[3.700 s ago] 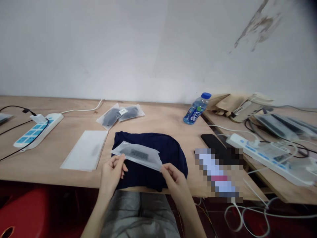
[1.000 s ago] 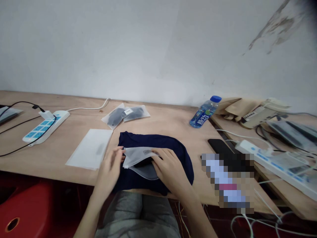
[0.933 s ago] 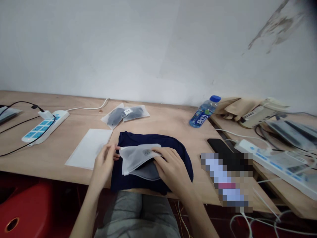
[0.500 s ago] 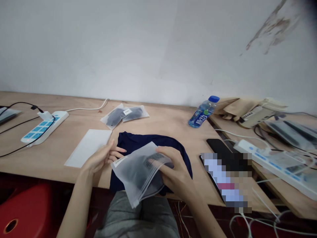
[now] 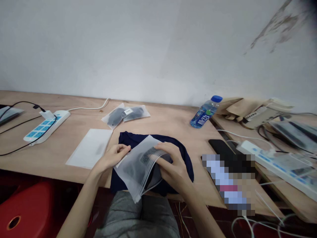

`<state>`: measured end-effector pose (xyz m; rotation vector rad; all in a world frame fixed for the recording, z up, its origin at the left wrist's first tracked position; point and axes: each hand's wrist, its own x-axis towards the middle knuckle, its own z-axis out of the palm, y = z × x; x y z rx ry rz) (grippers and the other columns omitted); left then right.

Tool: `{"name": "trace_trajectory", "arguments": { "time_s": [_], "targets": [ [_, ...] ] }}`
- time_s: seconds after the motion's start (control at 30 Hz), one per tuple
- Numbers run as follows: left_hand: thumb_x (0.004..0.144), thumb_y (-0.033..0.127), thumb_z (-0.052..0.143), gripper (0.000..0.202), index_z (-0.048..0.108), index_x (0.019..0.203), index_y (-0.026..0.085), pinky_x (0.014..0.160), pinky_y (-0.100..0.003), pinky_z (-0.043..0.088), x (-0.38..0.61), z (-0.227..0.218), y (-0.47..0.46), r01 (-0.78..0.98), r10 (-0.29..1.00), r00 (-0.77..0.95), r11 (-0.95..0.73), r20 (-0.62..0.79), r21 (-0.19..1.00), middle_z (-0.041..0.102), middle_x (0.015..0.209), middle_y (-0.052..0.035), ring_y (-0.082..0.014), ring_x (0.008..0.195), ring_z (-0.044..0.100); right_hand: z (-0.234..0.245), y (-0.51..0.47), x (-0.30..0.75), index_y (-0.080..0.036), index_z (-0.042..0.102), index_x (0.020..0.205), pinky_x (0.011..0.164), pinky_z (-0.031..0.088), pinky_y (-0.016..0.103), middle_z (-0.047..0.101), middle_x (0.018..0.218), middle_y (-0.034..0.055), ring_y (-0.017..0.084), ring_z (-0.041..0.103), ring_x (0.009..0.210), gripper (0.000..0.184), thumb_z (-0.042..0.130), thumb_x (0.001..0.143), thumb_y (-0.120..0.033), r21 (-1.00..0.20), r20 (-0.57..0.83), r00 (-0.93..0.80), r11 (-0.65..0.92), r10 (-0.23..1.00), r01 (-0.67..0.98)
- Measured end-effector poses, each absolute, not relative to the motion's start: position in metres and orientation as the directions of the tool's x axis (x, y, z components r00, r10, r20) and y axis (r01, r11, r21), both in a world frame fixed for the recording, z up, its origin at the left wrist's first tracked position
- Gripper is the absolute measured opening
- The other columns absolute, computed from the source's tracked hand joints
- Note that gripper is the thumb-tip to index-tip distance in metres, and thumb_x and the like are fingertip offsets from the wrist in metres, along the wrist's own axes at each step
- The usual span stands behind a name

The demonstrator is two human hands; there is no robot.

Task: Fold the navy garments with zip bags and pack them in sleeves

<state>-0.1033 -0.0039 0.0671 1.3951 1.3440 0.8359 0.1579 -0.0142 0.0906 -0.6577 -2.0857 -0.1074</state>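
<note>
From my remote feed: right hand grips the frosted bag beside its gaping mouth, lower centre of frame, over navy cloth. Left hand has thumb and finger together at the bag's left edge; can't tell if they pinch it. I'd steady that edge lightly, mouth spread, avoiding creases.

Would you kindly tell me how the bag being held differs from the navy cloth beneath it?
The bag is frosted and translucent; the navy cloth is dark and opaque. The bag is held tilted, its mouth open; the navy cloth lies on the table. Both are partly hidden.
</note>
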Motion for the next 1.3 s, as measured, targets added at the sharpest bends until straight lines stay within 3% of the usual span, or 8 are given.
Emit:
{"name": "trace_trajectory", "arguments": {
  "time_s": [0.23,0.5,0.67,0.83,0.93,1.03,1.17,1.3],
  "targets": [
    [0.079,0.053,0.064,0.039,0.068,0.082,0.015,0.053,-0.021,0.037,-0.115,0.063,-0.015,0.224,0.937,0.247,0.192,-0.246,0.955,0.062,0.068,-0.0003,-0.0108,0.058,0.051,0.083,-0.015,0.147,-0.03,0.064,0.111,0.094,0.052,0.047,0.06,0.124,0.0057,0.025,0.056,0.117,0.042,0.054,0.084,-0.001,-0.182,0.803,-0.448,0.878,0.393,0.443],
    [0.08,0.054,0.059,0.038,0.061,0.082,0.017,0.054,-0.022,0.041,-0.169,0.067,-0.022,0.42,0.962,-0.272,0.094,0.027,0.903,0.061,0.067,0.0001,-0.0142,0.06,0.056,0.07,-0.013,0.159,-0.029,0.067,0.114,0.092,0.053,0.043,0.06,0.119,0.007,0.022,0.059,0.112,0.045,0.046,0.087,0.001,-0.27,0.81,-0.328,0.804,0.487,0.529],
    [0.085,0.044,0.048,0.032,0.064,0.086,0.016,0.068,-0.031,0.048,-0.239,0.045,-0.022,0.714,0.823,-0.534,0.314,0.195,0.626,0.068,0.08,-0.0072,-0.0233,0.076,0.065,0.054,-0.006,0.175,-0.026,0.069,0.11,0.089,0.053,0.038,0.061,0.115,0.0078,0.021,0.061,0.108,0.038,0.047,0.091,-0.003,-0.33,0.785,-0.212,0.683,0.582,0.652],
    [0.087,0.036,0.047,0.04,0.06,0.113,0.009,0.073,-0.042,0.049,-0.261,0.027,-0.032,0.744,0.722,-0.647,0.528,0.245,0.41,0.069,0.098,-0.0187,-0.0341,0.09,0.065,0.055,-0.006,0.188,-0.024,0.064,0.118,0.088,0.052,0.037,0.063,0.114,0.0082,0.022,0.063,0.102,0.03,0.048,0.094,-0.014,-0.365,0.642,-0.23,0.555,0.731,0.747],
    [0.087,0.038,0.047,0.045,0.058,0.119,0.008,0.078,-0.043,0.048,-0.234,0.032,-0.041,0.79,0.694,-0.611,0.499,0.381,0.357,0.066,0.105,-0.0203,-0.0356,0.098,0.062,0.059,-0.016,0.192,-0.022,0.061,0.12,0.091,0.051,0.037,0.062,0.114,0.0092,0.022,0.062,0.105,0.029,0.046,0.095,-0.018,-0.414,0.624,-0.16,0.498,0.765,0.762],
    [0.088,0.039,0.047,0.035,0.061,0.111,0.016,0.078,-0.038,0.048,-0.181,0.042,-0.047,0.848,0.735,-0.509,0.339,0.448,0.407,0.067,0.099,-0.0113,-0.0281,0.089,0.064,0.058,-0.031,0.188,-0.021,0.062,0.115,0.093,0.05,0.039,0.061,0.115,0.0109,0.023,0.06,0.108,0.025,0.051,0.094,-0.023,-0.393,0.589,-0.174,0.469,0.789,0.791],
    [0.092,0.035,0.046,0.023,0.063,0.101,0.023,0.068,-0.03,0.047,-0.096,0.05,-0.052,0.809,0.905,-0.27,0.028,0.329,0.588,0.068,0.087,-0.0029,-0.0187,0.072,0.064,0.049,-0.041,0.17,-0.021,0.06,0.125,0.095,0.048,0.049,0.053,0.133,0.0169,0.033,0.051,0.122,0.04,0.06,0.085,-0.022,-0.205,0.487,-0.355,0.499,0.798,0.842],
    [0.094,0.027,0.045,0.021,0.064,0.097,0.022,0.072,-0.029,0.046,-0.032,0.05,-0.055,0.81,0.974,-0.047,-0.093,0.221,0.579,0.068,0.083,-0.0021,-0.0183,0.077,0.065,0.042,-0.035,0.157,-0.019,0.064,0.116,0.091,0.049,0.05,0.055,0.132,0.0176,0.036,0.049,0.121,0.039,0.059,0.078,-0.011,-0.138,0.414,-0.328,0.415,0.849,0.899]
  ]
}}
